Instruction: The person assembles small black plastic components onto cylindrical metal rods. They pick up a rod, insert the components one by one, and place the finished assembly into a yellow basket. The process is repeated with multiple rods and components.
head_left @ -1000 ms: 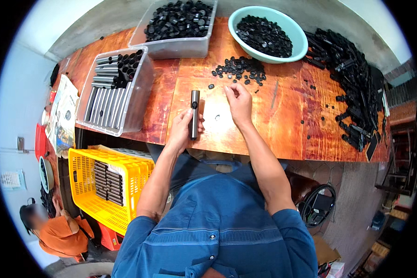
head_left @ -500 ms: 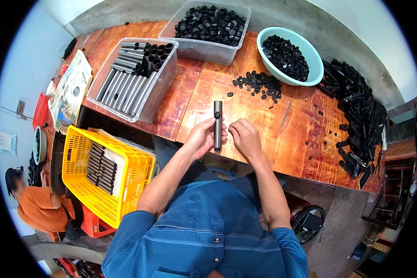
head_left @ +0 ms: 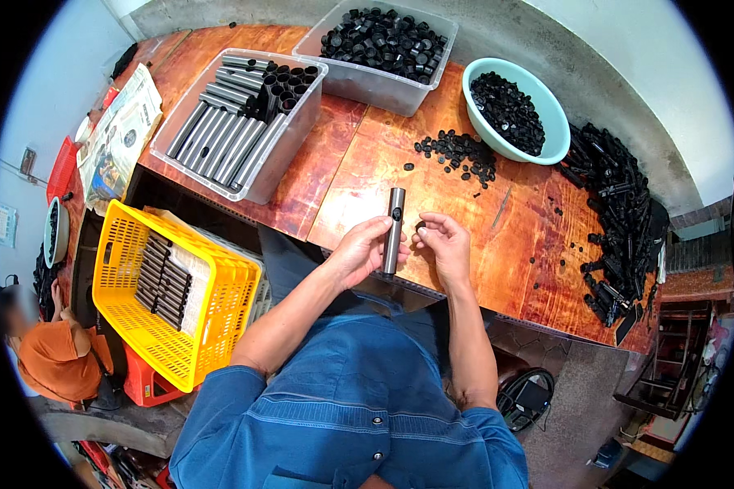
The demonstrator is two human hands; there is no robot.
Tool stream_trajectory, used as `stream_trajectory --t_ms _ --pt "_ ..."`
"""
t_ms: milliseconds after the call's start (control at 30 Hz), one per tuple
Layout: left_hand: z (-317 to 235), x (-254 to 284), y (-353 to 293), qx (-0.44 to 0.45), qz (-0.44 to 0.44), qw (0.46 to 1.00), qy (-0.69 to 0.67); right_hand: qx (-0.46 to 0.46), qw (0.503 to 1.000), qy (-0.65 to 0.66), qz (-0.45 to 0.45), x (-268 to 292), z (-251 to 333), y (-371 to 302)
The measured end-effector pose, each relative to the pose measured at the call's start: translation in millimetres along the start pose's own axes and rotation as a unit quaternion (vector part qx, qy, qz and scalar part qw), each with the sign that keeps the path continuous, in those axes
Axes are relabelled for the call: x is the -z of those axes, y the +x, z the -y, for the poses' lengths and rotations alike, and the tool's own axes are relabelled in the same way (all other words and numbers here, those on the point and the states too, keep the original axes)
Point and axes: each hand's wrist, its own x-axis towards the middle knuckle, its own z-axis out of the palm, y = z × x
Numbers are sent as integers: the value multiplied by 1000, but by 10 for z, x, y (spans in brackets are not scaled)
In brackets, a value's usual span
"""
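My left hand (head_left: 360, 251) is closed round a dark grey metal tube (head_left: 394, 232), held near upright over the table's front edge. A round dark hole or fitting shows in the tube's upper part; which of the two I cannot tell. Just right of the tube, my right hand (head_left: 446, 247) pinches a small black part (head_left: 420, 230) between thumb and fingers, apart from the tube. Beyond the hands, small black pieces (head_left: 457, 151) lie loose on the wooden table (head_left: 367, 179).
A clear bin of tubes (head_left: 257, 191) stands left, another of black caps (head_left: 359, 81) behind. A pale green bowl (head_left: 556, 122) holds small black parts. Black parts (head_left: 624, 212) pile up at right. A yellow crate (head_left: 212, 326) with tubes stands lower left; a person in orange (head_left: 57, 363) sits beyond.
My right hand has lifted and turned, now showing the small black part at its fingertips. The tube has tilted slightly in my left hand. The whole view has shifted a little.
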Motion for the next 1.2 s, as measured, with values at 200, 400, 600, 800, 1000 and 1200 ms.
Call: stream_trajectory --t_ms 200,400,600,800,1000,1200 --pt "41 -20 -24 7 31 999 -24 14 1000 -5 10 11 73 -64" --pt "20 -105 -77 19 22 999 -36 11 1000 -10 17 0 62 -87" --pt "-6 -92 -60 30 40 996 -72 -9 998 45 43 -11 97 -114" --pt "14 -120 -81 35 28 997 -62 -40 996 66 46 -85 163 -146" --pt "43 -107 -66 26 24 999 -42 -4 1000 -18 16 -106 35 -127" --pt "64 -84 -76 19 1 1000 -22 54 986 -160 -4 -213 54 -197"
